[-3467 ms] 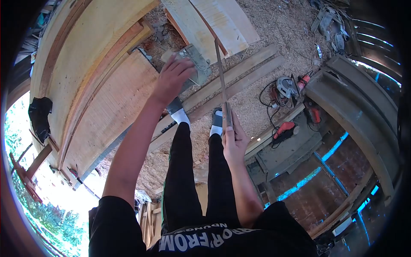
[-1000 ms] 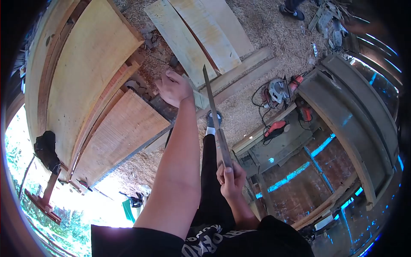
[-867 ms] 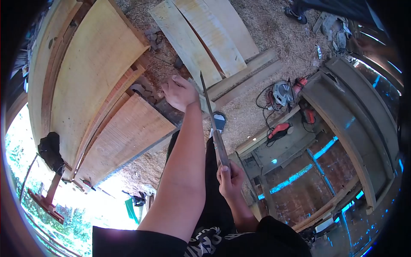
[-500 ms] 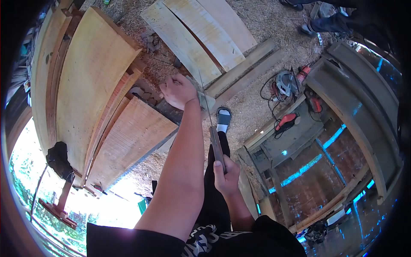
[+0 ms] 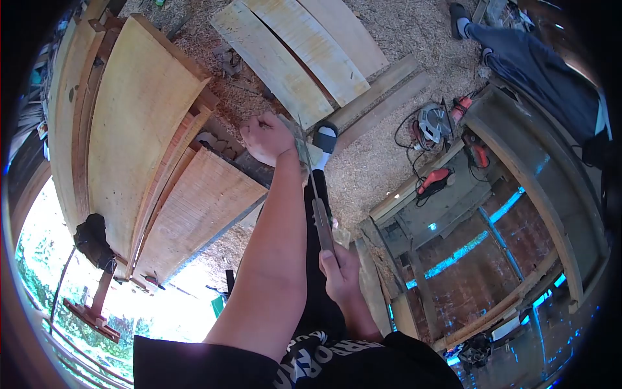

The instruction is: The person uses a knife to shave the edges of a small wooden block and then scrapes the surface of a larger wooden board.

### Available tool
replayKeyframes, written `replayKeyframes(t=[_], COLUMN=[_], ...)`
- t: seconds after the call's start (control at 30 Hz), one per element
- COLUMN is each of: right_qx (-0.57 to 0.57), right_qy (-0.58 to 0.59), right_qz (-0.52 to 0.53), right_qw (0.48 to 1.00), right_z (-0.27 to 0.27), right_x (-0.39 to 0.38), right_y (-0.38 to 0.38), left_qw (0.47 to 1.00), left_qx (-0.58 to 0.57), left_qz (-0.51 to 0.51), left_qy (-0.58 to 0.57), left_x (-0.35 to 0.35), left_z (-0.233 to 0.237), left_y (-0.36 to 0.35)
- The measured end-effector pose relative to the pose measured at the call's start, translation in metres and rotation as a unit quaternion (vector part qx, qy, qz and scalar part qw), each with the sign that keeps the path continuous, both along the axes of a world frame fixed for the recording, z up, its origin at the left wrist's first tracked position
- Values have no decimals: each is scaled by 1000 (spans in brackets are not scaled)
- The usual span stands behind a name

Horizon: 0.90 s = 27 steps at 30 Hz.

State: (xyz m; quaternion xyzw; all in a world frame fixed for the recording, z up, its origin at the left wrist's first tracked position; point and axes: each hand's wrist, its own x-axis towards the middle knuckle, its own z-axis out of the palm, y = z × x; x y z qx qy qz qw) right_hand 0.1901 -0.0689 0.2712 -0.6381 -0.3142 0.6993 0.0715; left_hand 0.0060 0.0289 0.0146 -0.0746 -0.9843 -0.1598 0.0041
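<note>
My right hand (image 5: 341,269) is wrapped around the handle of a handsaw (image 5: 323,227). The saw's narrow blade points away from me, lying along a pale wooden board (image 5: 313,154). On the left side of the blade, my left hand (image 5: 267,139) rests with curled fingers against this board, which is largely covered by the hand and forearm. Below and beyond the left hand is a dark wooden support (image 5: 253,167). My foot, in a dark sandal (image 5: 325,137), is just right of the blade, near the board's far end.
Large thick planks (image 5: 146,91) are stacked on the left. Flat boards (image 5: 311,52) lie on the shaving-covered floor ahead. A circular saw (image 5: 433,124) and an orange power tool (image 5: 433,181) sit right, beside a curved wooden frame (image 5: 518,152). Another person's leg (image 5: 531,61) is at upper right.
The handsaw and my right hand have drawn slightly back toward me. My sandalled foot has moved forward beside the board. The other person's legs have shifted farther into view at upper right.
</note>
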Motion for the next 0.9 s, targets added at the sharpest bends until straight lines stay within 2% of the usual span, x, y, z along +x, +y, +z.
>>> replayKeyframes(t=[0.07, 0.27, 0.3, 0.43, 0.53, 0.57, 0.67, 0.8, 0.9], right_qx=[4, 65, 77, 41, 20, 69, 38, 2, 11], right_qy=[7, -29, -47, -25, -20, -28, -18, -6, -9], right_qz=[-36, -24, -12, -10, -33, -15, -48, -19, -46], right_qw=[999, 997, 996, 999, 999, 997, 998, 1000, 999], right_z=[12, -43, -32, 9, -22, -47, -40, -1, -37], right_x=[-2, -30, -29, -3, -17, -24, -29, 1, -25], right_y=[1, 19, 17, -2, 16, 18, 16, 2, 31], left_qw=[999, 1000, 1000, 999, 999, 999, 999, 1000, 999], left_qx=[16, -17, -13, -9, -18, -28, -25, -17, -26], left_qz=[-25, -16, -19, -30, -34, -34, -21, -18, -22], left_qy=[21, 3, 3, -1, 1, 7, -17, -9, -7], left_x=[0, 0, 0, 1, -4, -4, -2, -1, -1], left_z=[-2, 2, 1, 4, -10, -13, -4, -4, -2], left_y=[-1, 1, 5, 2, -5, -8, -2, 0, -2])
